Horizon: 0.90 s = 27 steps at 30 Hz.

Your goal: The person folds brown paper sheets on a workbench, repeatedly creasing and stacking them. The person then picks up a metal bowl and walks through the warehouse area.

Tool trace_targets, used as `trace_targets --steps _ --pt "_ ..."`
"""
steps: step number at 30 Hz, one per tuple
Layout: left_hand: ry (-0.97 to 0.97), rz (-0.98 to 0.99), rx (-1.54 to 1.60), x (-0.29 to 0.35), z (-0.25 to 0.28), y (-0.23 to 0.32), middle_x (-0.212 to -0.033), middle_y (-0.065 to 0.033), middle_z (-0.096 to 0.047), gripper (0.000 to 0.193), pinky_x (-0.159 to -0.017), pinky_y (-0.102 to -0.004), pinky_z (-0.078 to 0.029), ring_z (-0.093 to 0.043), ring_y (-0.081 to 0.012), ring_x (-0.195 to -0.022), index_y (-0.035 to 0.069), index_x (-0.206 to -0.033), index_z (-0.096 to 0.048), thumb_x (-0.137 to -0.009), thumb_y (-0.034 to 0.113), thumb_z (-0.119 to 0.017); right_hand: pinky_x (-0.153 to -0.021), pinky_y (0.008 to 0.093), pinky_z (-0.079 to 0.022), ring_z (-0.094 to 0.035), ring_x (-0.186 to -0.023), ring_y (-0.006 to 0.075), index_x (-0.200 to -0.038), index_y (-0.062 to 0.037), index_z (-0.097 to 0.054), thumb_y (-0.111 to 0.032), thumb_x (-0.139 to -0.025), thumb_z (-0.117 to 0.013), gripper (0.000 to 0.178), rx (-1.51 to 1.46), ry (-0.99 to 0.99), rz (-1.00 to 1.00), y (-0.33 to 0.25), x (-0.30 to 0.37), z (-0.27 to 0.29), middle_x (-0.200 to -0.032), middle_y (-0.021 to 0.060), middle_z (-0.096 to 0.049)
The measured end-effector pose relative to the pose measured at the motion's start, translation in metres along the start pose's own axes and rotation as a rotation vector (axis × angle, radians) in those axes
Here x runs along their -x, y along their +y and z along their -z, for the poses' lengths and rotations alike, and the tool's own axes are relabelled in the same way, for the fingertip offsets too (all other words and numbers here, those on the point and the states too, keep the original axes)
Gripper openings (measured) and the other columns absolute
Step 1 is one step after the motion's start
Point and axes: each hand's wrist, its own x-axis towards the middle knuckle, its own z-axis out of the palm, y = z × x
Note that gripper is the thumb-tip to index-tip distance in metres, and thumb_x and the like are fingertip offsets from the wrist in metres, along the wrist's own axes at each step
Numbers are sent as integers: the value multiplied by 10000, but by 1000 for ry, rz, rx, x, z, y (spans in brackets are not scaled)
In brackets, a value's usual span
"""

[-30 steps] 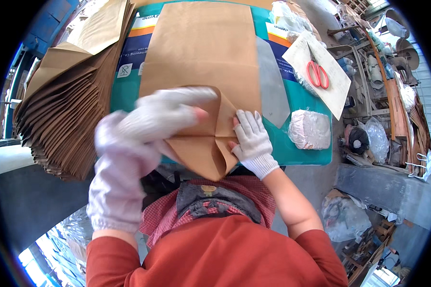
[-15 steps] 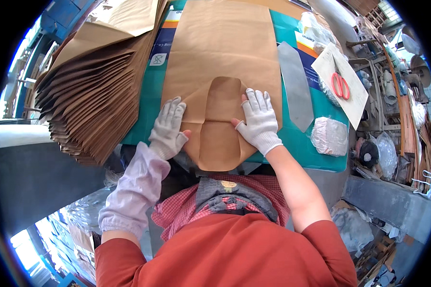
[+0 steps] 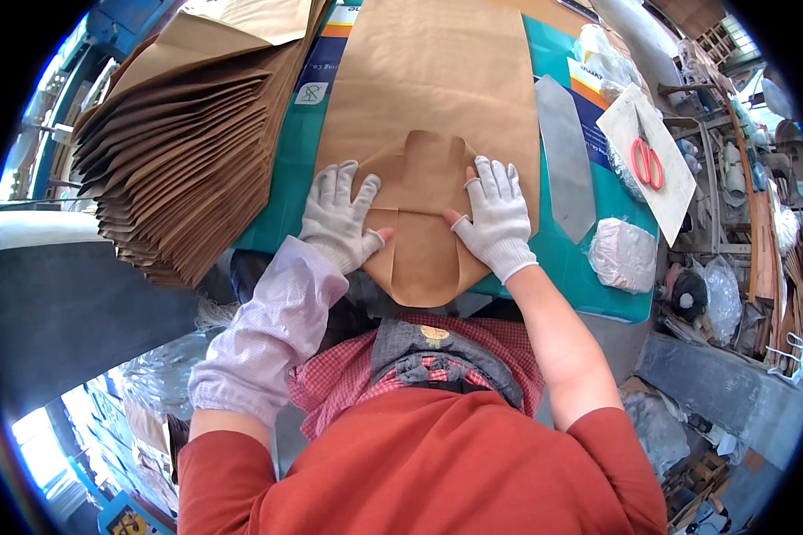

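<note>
Head view
Bag: brown paper bag [image 3: 428, 134] lies flat on the teal table [image 3: 285, 169], folded bottom nearest the person.
Left hand [image 3: 337, 218]: gloved, spread flat on the fold.
Right hand [image 3: 498, 218]: likewise — pressing, nothing clasped.
Handling: probably light, creasable, tearable — best taken by its edges.

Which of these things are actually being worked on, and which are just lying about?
In use:
- left hand and right hand, both pressing flat
- brown paper bag
- its folded bottom flap

Lying about:
- stack of brown bags
- red scissors
- grey template
- plastic-wrapped bundle
</note>
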Motion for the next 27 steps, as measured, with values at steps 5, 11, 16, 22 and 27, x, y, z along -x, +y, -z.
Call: trace_targets --steps 5,11,16,22,27 --pt "-86 -207 22 -12 7 -6 -1440 -248 -362 909 -1152 -530 -162 -282 -448 -1360 83 -1391 -435 -652 511 -747 -1156 497 -218 -370 -1334 376 -1248 23 -533 -421 -754 -700 685 -27 -63 -29 -1 -2 7 -1398 213 -447" --pt "-70 188 -24 -54 -4 63 -1463 -276 -306 952 -1149 -573 -109 -236 -474 -1373 84 -1403 -430 -655 610 -695 -1142 515 -239 -402 -1308 384 -1176 28 -583 -394 -750 -686 609 -50 23 31 13 4 -2 -1357 234 -485" --pt "-64 372 -75 -72 -14 88 -1468 -265 -297 1003 -1152 -566 -85 -213 -478 -1379 98 -1426 -405 -666 707 -641 -1111 487 -305 -468 -1252 369 -1146 29 -596 -323 -749 -718 544 -173 59 -26 11 0 10 -1299 208 -540" --pt "-277 427 -92 -77 7 92 -1528 -238 -210 1004 -1164 -546 -27 -137 -456 -1422 125 -1488 -303 -742 750 -553 -811 440 -508 -613 -927 346 -1069 -27 -588 -377 -788 -687 459 -6 -56 -766 94 -16 42 -1019 179 -626" --pt "-150 382 -69 -76 -3 93 -1502 -270 -239 1026 -1151 -568 -58 -168 -484 -1395 97 -1459 -345 -702 746 -590 -936 413 -491 -572 -1137 316 -1154 -12 -543 -525 -633 -804 776 149 -241 -1133 132 -32 56 -1238 162 -553"
